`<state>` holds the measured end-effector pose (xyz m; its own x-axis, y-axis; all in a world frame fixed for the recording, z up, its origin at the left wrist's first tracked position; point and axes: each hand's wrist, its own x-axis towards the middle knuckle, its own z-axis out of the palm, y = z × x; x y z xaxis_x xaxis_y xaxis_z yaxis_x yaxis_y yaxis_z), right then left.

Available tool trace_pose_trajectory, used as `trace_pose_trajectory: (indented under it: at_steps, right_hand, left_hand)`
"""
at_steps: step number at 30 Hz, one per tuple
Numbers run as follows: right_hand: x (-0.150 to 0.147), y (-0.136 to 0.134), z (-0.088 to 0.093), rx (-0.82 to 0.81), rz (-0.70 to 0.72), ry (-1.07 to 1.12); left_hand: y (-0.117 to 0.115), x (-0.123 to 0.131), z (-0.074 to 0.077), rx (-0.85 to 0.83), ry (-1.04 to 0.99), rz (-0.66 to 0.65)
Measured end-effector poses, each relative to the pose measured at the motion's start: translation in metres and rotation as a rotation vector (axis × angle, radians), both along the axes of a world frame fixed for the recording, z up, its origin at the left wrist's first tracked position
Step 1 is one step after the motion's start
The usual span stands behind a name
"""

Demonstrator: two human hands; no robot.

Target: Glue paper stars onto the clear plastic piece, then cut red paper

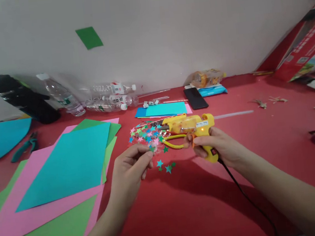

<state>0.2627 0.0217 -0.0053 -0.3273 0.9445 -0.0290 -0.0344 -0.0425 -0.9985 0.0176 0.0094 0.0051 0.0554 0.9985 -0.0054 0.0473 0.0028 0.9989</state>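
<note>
My right hand [215,145] grips the handle of a yellow hot glue gun [190,125], a clear glue stick [233,114] sticking out of its back and its nozzle pointing left. My left hand [130,169] pinches a small green paper star [151,148] just below and left of the nozzle. A pile of small coloured paper stars [145,134] lies on the red table [183,205] behind my fingers, with a few loose stars [165,166] nearer to me. A yellow wire stand [173,144] hangs under the gun.
Sheets of teal, pink and green paper [64,169] lie at the left, with pliers [25,146] beyond. Plastic bottles [107,100], a black phone [195,98] and more paper [162,110] sit by the wall. A red box [304,48] leans at the right. The gun's black cord [247,198] trails toward me.
</note>
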Motion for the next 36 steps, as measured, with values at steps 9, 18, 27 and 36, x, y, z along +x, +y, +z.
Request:
trace_pose_trajectory:
  at_steps: [9, 18, 27, 36]
  right_hand:
    - [-0.010, -0.024, 0.010, 0.218, 0.062, -0.124]
    - [-0.016, -0.029, 0.007, 0.105, 0.018, -0.198]
    - [-0.016, -0.029, 0.005, 0.133, -0.001, -0.248]
    - [-0.018, -0.029, 0.006, 0.116, 0.001, -0.242]
  left_hand:
    - [-0.001, 0.005, 0.008, 0.051, 0.138, 0.058]
    - [-0.001, 0.006, 0.006, 0.039, 0.112, 0.059]
    - [-0.002, 0.007, 0.008, 0.029, 0.120, 0.056]
    - [-0.002, 0.008, 0.009, 0.045, 0.110, 0.059]
